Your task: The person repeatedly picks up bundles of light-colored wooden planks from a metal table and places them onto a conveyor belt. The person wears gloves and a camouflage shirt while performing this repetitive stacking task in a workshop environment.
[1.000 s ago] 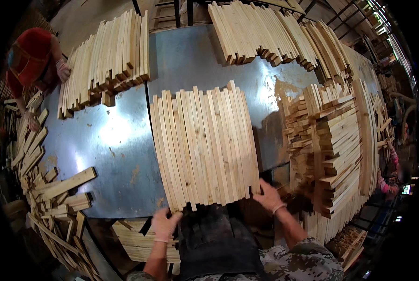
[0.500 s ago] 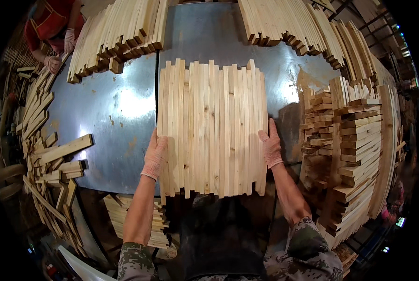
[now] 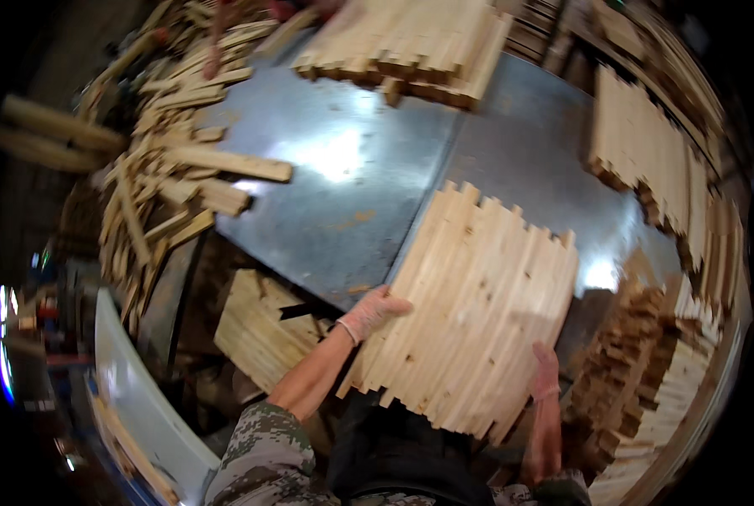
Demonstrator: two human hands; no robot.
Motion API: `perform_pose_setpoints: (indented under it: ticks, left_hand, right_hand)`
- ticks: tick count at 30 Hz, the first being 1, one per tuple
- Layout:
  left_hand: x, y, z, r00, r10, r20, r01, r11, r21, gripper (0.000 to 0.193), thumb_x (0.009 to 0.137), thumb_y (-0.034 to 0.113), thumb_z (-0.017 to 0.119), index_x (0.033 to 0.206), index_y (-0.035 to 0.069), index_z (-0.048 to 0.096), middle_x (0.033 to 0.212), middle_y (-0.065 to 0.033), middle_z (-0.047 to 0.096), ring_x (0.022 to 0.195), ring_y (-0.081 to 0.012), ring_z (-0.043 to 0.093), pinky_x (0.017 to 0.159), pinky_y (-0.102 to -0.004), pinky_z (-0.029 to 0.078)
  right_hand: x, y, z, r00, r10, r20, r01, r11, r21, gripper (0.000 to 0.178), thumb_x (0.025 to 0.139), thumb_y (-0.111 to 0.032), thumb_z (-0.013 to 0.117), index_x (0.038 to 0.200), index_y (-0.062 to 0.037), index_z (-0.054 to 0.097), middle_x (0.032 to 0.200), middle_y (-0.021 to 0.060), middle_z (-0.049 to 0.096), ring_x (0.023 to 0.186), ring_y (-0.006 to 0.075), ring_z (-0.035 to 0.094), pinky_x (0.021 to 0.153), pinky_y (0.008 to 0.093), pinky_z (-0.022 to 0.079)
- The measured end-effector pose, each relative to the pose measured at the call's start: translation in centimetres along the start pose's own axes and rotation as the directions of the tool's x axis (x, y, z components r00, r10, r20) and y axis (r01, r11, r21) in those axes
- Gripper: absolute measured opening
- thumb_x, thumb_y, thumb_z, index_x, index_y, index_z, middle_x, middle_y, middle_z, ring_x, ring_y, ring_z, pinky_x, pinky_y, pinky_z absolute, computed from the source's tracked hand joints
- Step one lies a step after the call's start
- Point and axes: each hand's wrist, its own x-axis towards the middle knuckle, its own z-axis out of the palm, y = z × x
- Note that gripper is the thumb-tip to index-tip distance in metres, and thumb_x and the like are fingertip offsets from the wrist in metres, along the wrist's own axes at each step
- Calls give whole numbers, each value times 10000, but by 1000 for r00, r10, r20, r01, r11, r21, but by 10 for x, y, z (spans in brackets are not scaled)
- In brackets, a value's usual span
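A flat batch of pale wooden strips point(image 3: 474, 308), side by side with uneven ends, lies in front of me. Its near end reaches past the front edge of the metal-topped table point(image 3: 335, 219). My left hand point(image 3: 374, 314), in a light pinkish glove, grips the left side, thumb over the top and the other fingers hidden by the wood. At the right side, low down, my right hand point(image 3: 545, 371) in a similar glove presses against the edge strip; its fingers show only in part. Both hands hold the batch between them.
Stacked strips point(image 3: 402, 34) stand on the far side, and more stacks point(image 3: 647, 152) at the far right. Loose offcuts point(image 3: 175, 169) heap at the left. Piled strips point(image 3: 647, 388) line my right. Below the table's front edge is another wooden batch point(image 3: 263, 325). Another person's hand point(image 3: 212, 63) shows far left.
The view has swung to the left. The batch of strips has come toward me, past the table's front edge, still between my hands. My left thumb now lies over its top.
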Motion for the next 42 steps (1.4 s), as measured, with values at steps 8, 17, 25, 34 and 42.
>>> perform_pose_setpoints:
  ticks: [8,17,25,34,42]
  left_hand:
    - [-139,-37,-43,977,124,-171,-141,986,-90,718,801,165,900,1389,-79,568,1284,-122,667,1179,-208,643,1026,-386,533]
    - [-370,-84,-81,822,307,-479,-452,864,-221,882,838,173,863,1569,-60,429,1399,-175,642,1298,-251,602,1146,-385,446]
    - [-601,-212,-121,564,336,-754,-678,709,-192,774,855,188,829,1506,-55,489,1373,-136,656,1244,-206,624,1099,-360,475]
    - [-815,-389,-165,387,190,-902,-812,534,-236,556,926,218,779,1425,24,631,1311,-99,712,1168,-225,688,1046,-402,542]
    - [-911,-458,-243,431,61,-900,-724,619,-304,691,938,326,811,1416,-103,555,1335,-183,685,1189,-239,679,1039,-390,546]
  right_hand:
    - [-26,32,36,982,-12,186,40,989,-145,615,938,-301,738,1408,64,585,1348,153,674,1202,309,662,1032,456,551]
    - [-90,21,198,789,104,605,50,971,-232,723,866,-262,785,1440,94,529,1329,209,671,1192,341,674,997,491,575]
    - [-261,104,364,578,240,780,212,879,-427,885,756,-320,892,1452,88,531,1289,202,689,1115,360,706,972,497,580]
    - [-453,263,472,273,583,765,289,709,-643,550,864,-208,805,1318,66,659,1179,147,738,1014,274,740,864,402,592]
    - [-508,399,536,418,603,679,358,578,-733,299,900,-127,772,1069,115,722,997,162,747,877,254,725,762,386,591]
